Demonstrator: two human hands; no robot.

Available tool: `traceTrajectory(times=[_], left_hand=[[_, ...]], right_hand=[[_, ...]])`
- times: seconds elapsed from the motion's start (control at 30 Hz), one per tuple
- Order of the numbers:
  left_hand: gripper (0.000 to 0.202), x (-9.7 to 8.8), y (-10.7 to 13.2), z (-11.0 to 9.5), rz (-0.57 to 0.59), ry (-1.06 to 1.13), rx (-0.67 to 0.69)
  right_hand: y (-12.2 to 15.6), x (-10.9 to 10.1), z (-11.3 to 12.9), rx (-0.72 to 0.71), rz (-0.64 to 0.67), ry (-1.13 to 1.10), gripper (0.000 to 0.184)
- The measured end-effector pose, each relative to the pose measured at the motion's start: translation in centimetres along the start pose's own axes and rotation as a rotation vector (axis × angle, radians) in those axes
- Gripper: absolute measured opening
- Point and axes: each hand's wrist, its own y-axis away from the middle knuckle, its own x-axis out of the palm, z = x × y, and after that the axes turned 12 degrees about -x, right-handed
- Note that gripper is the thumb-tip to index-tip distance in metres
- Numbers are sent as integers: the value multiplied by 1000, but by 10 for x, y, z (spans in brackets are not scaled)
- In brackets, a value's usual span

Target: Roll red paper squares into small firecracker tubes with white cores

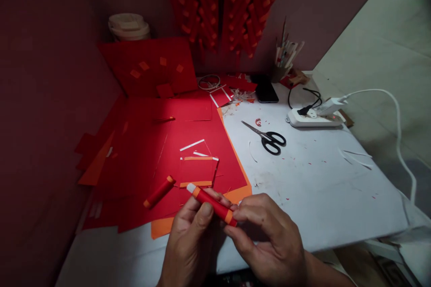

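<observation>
Between my two hands is a red paper tube [213, 204] with orange bands near its ends and a white tip poking out at the upper left. My left hand [191, 233] grips its middle, thumb on top and fingers behind. The fingers of my right hand [269, 233] pinch the lower right end by the orange band. A second red tube [159, 192] with orange ends lies on the red paper sheets [141, 152] to the left. Just beyond my hands is a flat red piece [197, 171] with orange strips and white edges.
Black-handled scissors [266, 138] lie on the white table [323, 197]. Behind them are a black phone [266, 89], a pen holder [281, 69] and a power strip [314, 118] with cables. A roll of tape [209, 82] sits by paper scraps. Red paper decorations [249, 4] hang at the back.
</observation>
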Motion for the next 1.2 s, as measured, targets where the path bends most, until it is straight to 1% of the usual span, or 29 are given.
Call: traceTrajectory(times=[0.07,0.17,0.23,0.3,0.4,0.47,0.6,0.8,0.87,0.93,1.0,1.07,1.13,1.2], left_hand=[[16,1,1,-1,-46,-81,41],[16,-1,3,-2,-112,-277,77],[15,-5,4,-2,-136,-413,89],[15,-8,4,-1,-143,-506,67],[16,-9,5,1,-146,-577,39],[17,-8,5,2,-158,-625,64],[11,-4,5,2,-201,-769,192],[9,-3,6,3,-197,-949,420],[16,-5,5,4,-186,-1013,522],[29,-10,4,4,-138,-1086,648],[44,-15,3,2,-52,-1166,787],[59,-19,3,0,33,-1254,898],[70,-21,4,-2,68,-1333,961],[77,-21,4,-4,75,-1406,982]], right_hand=[[-1,-2,1,46,-23,-38,29],[-4,-4,1,116,-41,-91,24],[-6,-5,0,118,-35,-104,24],[-7,-5,-1,120,-29,-101,25],[-9,-3,-3,119,-13,-98,24],[-10,-2,-3,108,-2,-96,24],[-10,-2,-3,105,4,-64,26],[-14,-1,-1,109,-19,-31,24],[-16,-1,0,125,-37,-31,23],[-18,-1,1,155,-50,-32,21],[-21,-2,2,188,-60,-35,19],[-23,-4,3,221,-63,-47,17],[-25,-6,4,245,-59,-59,15],[-26,-9,4,266,-40,-83,14]])
